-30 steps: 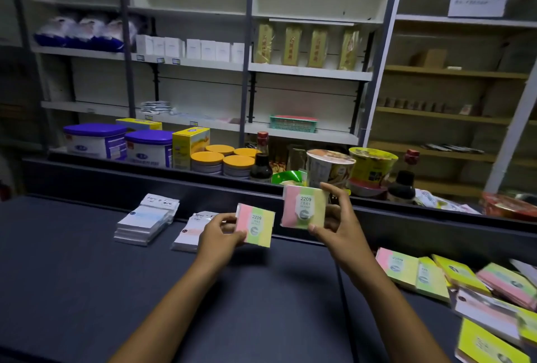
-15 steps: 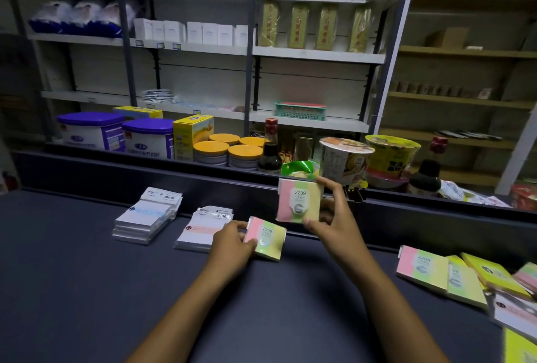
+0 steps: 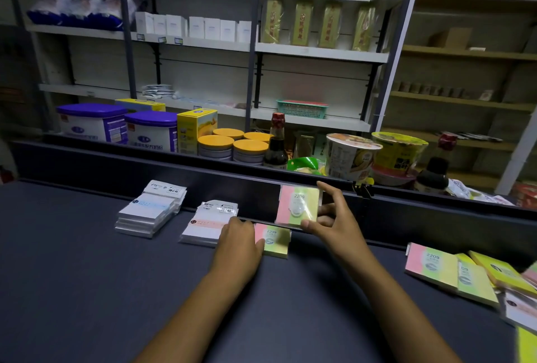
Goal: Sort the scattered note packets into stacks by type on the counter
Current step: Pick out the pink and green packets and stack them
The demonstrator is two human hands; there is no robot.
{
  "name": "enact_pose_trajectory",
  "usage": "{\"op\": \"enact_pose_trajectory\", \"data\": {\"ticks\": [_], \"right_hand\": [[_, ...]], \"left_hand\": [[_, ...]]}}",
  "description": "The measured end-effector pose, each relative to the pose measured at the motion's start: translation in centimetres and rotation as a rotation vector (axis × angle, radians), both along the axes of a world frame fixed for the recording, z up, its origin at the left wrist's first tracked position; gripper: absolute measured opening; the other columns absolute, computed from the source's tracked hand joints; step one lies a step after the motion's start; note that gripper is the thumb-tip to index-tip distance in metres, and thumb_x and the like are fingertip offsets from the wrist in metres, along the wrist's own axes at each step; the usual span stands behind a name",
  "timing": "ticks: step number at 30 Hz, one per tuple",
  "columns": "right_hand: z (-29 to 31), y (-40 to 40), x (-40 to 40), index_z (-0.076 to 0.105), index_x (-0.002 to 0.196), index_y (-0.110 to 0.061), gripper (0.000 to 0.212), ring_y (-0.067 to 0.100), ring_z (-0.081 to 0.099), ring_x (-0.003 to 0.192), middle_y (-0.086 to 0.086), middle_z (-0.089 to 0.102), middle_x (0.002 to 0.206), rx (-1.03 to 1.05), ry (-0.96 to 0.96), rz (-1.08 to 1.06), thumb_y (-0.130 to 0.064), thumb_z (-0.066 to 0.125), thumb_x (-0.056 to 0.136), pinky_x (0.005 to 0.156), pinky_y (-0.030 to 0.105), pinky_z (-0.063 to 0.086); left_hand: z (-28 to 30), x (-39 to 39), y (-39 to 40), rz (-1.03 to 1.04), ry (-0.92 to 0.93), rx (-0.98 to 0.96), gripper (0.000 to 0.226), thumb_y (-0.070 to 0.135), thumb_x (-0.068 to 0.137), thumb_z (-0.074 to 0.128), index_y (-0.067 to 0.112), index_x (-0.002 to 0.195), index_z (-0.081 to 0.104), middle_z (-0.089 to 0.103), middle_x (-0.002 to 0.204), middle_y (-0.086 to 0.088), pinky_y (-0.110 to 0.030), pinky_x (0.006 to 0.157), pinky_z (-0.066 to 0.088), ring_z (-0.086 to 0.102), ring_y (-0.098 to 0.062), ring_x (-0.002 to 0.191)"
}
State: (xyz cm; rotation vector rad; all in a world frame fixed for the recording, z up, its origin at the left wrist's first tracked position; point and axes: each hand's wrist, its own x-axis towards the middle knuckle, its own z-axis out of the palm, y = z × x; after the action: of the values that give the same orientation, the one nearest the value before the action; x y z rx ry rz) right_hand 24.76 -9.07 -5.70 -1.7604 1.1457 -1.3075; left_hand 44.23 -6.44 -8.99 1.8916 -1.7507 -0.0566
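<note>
My left hand (image 3: 239,242) holds a pink-and-green note packet (image 3: 274,240) that lies flat on the dark counter (image 3: 87,290), just right of two stacks. My right hand (image 3: 331,218) pinches a second pink-and-green packet (image 3: 296,206) upright in the air, slightly above and right of the first. A stack of white packets with a blue band (image 3: 149,211) sits at the left; a stack of white packets with a pink band (image 3: 207,224) sits beside my left hand. Several loose coloured packets (image 3: 447,272) lie scattered at the right edge.
A raised dark ledge (image 3: 174,170) runs along the counter's far side. Behind it stand purple-lidded tubs (image 3: 93,122), orange-lidded jars (image 3: 232,147), a sauce bottle (image 3: 276,144) and noodle cups (image 3: 351,156). Shelving fills the back wall.
My left hand lowered its packet from the air down onto the counter beside the pink-band stack. My right hand kept its packet raised and drifted slightly lower.
</note>
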Motion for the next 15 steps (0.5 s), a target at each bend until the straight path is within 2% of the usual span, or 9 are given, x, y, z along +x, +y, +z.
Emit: {"op": "enact_pose_trajectory", "data": {"ticks": [3,6,9,12,15], "right_hand": [[-0.3,0.0,0.2,0.045,0.134,-0.044,0.073,0.009,0.071,0.081,0.004,0.061,0.106,0.018,0.007,0.013,-0.006,0.078,0.082,0.068,0.019,0.055],[-0.5,0.3,0.8,0.058,0.116,-0.039,0.05,0.008,0.07,0.075,0.005,0.063,0.106,0.034,0.016,0.024,-0.009,0.079,0.081,0.066,0.019,0.055],[-1.1,0.5,1.6,0.065,0.105,-0.029,0.033,0.01,0.067,0.074,0.008,0.067,0.104,0.063,0.031,0.04,-0.012,0.081,0.081,0.072,0.027,0.06],[-1.7,0.4,2.3,0.067,0.106,-0.025,0.031,0.005,0.066,0.075,0.003,0.068,0.101,0.058,0.107,0.029,-0.015,0.082,0.08,0.073,0.024,0.059],[-2.3,0.3,2.7,0.069,0.108,-0.023,0.03,0.009,0.068,0.083,0.001,0.069,0.099,0.057,0.142,0.036,-0.017,0.081,0.08,0.073,0.023,0.059]], "left_hand": [[0.9,0.7,0.2,0.002,-0.008,-0.125,0.03,0.038,0.091,0.057,0.02,0.115,0.059,0.055,0.117,-0.001,-0.032,0.087,0.044,0.053,-0.021,0.112],[2.1,1.8,0.5,0.067,-0.104,-0.273,0.028,0.04,0.088,0.057,0.025,0.111,0.062,0.06,0.109,0.005,-0.032,0.082,0.046,0.058,-0.017,0.103],[2.3,2.8,0.6,0.109,-0.172,-0.247,0.027,0.04,0.087,0.056,0.025,0.108,0.062,0.061,0.108,0.004,-0.031,0.083,0.044,0.058,-0.018,0.101],[2.2,3.1,0.6,0.126,-0.174,-0.233,0.026,0.039,0.089,0.054,0.024,0.11,0.061,0.06,0.111,0.004,-0.031,0.085,0.043,0.058,-0.018,0.102],[2.1,2.8,0.5,0.119,-0.166,-0.254,0.028,0.039,0.09,0.054,0.024,0.112,0.06,0.06,0.112,0.003,-0.031,0.086,0.043,0.058,-0.019,0.104]]}}
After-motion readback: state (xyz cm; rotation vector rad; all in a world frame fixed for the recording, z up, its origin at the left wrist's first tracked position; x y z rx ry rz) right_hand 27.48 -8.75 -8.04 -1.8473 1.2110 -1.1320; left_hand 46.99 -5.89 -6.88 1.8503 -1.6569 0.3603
